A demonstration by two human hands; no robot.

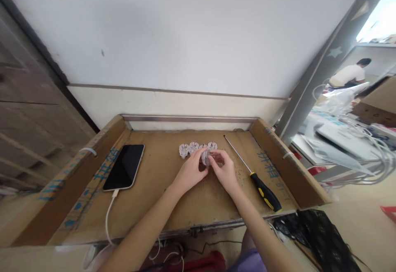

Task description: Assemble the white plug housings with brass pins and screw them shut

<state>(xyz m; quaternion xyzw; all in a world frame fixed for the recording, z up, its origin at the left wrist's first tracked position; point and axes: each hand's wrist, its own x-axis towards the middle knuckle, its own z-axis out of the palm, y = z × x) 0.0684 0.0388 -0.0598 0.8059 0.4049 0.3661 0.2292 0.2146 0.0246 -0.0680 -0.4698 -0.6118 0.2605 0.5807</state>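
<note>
My left hand (189,172) and my right hand (223,168) meet over the middle of a cardboard-lined work tray (173,206). Both pinch one small clear plastic plug part (206,157) between their fingertips, a little above the tray. Just behind the hands, several more clear plug parts (193,147) stand in a short row with metal prongs up.
A black phone (124,166) lies at the tray's left with a white cable (109,218) running off the front edge. A screwdriver with a black and yellow handle (264,190) lies at the right. Another person (349,75) sits far right, beyond white cables and parts.
</note>
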